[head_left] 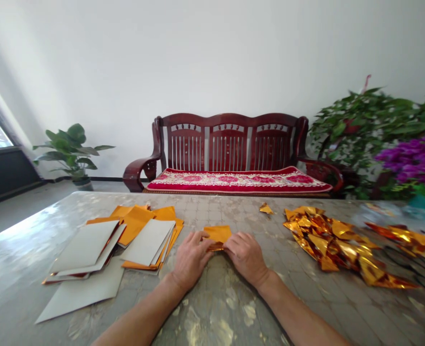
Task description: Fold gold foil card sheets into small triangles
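Between my two hands lies a small orange-gold sheet of foil paper [217, 234], its near edge folded up into a narrow strip. My left hand [193, 254] pinches the left end of that fold, and my right hand [245, 254] pinches the right end. The fingertips of both hands are pressed together on the paper, close to the tabletop. To the left sit a stack of paper sheets [149, 242], white side up with orange beneath, and a larger loose pile of white-backed sheets [84, 247]. Orange sheets [135, 218] are spread behind them.
Shiny folded gold foil pieces [331, 235] are heaped on the right, with one small piece [266, 208] apart. A dark cable [410, 264] and clear plastic [378, 211] lie farther right. Beyond the patterned table [212, 298] stands a wooden bench [228, 144] between potted plants.
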### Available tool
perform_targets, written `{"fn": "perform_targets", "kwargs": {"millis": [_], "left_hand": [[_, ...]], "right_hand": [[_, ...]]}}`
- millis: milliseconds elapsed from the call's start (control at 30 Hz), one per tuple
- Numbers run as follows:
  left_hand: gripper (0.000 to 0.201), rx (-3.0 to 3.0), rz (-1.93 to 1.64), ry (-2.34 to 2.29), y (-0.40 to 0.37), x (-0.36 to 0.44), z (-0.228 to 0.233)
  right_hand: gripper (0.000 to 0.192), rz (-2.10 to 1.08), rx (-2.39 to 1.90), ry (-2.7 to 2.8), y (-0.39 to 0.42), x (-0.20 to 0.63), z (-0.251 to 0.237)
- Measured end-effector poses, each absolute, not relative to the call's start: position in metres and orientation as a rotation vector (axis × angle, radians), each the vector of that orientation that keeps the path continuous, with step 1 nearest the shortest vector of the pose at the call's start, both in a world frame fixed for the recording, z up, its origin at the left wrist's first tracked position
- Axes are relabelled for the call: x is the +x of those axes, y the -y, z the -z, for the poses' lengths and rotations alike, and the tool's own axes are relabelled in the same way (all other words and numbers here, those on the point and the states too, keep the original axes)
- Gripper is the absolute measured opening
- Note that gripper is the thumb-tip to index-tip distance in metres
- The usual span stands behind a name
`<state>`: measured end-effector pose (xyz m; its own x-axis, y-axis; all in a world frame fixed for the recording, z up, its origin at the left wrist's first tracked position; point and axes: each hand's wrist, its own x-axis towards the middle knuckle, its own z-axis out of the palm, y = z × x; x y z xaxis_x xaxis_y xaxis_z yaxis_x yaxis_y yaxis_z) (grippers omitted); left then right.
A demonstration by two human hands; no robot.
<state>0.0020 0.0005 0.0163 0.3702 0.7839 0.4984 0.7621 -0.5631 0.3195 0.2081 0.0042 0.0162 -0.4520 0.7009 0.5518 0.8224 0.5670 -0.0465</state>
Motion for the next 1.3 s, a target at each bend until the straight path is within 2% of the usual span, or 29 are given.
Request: {"fn": "perform_targets", "kwargs": {"millis": [100, 200, 333, 667, 900, 1300], "left_hand": [[0.019, 2.666, -0.729, -1.452, 0.000, 0.004, -0.018], [0.025, 2.646, -0.643, -1.469, -0.003, 0.004, -0.016], [0.031, 2.563, -0.629, -1.492, -0.006, 0.003, -0.013], [0.029, 2.245, -0.551, -1.618, -0.010, 0.002, -0.019], [0.035, 2.138, -0.552, -1.682, -0.011, 0.004, -0.022], [0.023, 2.163, -0.595, -1.800, -0.011, 0.003, -0.023]], "right_hand": [[0.017, 0.254, -1.231, 2.336, -0.004, 0.206, -0.015], [0.014, 0.148, -1.228, 2.370, -0.005, 0.206, -0.013], [0.016, 0.002, -1.224, 2.342, -0.007, 0.208, -0.010], [0.017, -0.182, -1.423, 2.220, -0.009, 0.210, -0.012], [0.020, -0.200, -1.451, 2.225, -0.013, 0.211, -0.011], [0.014, -0.214, -1.564, 2.148, -0.014, 0.205, -0.013]]}}
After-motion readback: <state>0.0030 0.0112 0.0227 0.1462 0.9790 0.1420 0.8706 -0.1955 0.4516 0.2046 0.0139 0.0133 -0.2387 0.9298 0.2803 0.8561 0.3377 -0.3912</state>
